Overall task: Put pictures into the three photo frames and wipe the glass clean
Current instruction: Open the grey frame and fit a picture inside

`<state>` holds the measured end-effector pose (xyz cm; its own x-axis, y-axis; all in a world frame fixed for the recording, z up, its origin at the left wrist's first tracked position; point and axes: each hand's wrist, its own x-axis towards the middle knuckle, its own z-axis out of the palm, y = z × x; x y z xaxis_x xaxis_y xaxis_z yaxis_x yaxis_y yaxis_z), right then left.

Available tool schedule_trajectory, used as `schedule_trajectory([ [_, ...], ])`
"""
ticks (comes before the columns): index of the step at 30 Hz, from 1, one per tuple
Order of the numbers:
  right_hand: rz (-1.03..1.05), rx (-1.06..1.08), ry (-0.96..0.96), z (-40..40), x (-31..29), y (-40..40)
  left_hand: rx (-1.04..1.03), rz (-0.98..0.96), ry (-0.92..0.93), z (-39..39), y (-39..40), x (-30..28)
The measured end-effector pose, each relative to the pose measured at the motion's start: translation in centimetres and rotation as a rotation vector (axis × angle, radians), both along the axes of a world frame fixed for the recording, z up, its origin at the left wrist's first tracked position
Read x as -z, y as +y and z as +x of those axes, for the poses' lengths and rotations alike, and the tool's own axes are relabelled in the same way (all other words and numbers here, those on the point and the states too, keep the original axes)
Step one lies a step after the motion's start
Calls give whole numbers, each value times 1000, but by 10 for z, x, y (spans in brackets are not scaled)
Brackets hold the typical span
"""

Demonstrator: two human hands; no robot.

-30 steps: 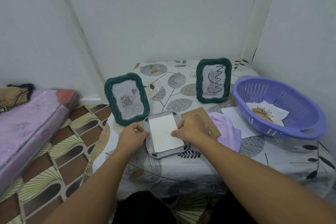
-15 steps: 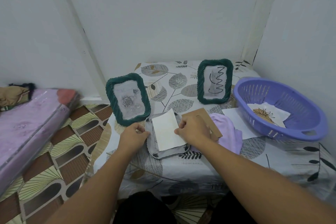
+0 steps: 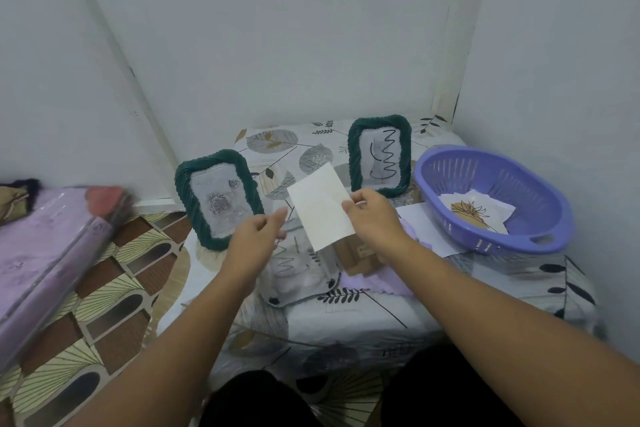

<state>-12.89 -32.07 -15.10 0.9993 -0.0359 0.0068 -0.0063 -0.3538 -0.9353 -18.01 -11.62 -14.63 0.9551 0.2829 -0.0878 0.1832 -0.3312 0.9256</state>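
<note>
Two rope-textured green frames upright; right hand pinches plain white rectangular paper; left hand loosely curled, holding nothing

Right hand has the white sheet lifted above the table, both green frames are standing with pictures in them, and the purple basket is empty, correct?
Not quite. The head view shows the basket is not empty: a picture lies inside it. The rest holds: the right hand holds the white sheet above the table, and both green frames stand with pictures in them.
</note>
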Motion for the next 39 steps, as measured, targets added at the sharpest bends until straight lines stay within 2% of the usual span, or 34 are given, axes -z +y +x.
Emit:
schedule_trajectory([
  [5, 12, 16, 18, -1, -7, -23, 30, -311, 172, 33, -51, -14],
  [8, -44, 13, -42, -3, -11, -43, 42, -340, 164, 43, -73, -13],
  [14, -537, 112, -381, 1, -24, -96, 86, -237, 89, 47, -103, -12],
  [16, -698, 106, -305, 5, -26, -116, 108, -197, 75, 50, -110, -8],
  [18, -862, 20, -105, 6, -26, -134, 123, -155, 70, 53, -118, -5],
  [20, -935, -70, 61, 4, -23, -147, 142, -120, 73, 55, -127, -1],
  [22, -905, -82, 65, 2, -16, -155, 150, -99, 70, 57, -138, 2],
  [27, -782, 62, -135, 2, -25, -167, 205, -18, 97, 68, -168, 6],
  [33, -666, 93, -170, 4, -33, -178, 244, 92, 137, 91, -208, 7],
  [39, -663, 66, -146, 2, -19, -168, 271, 119, 192, 103, -230, 22],
])
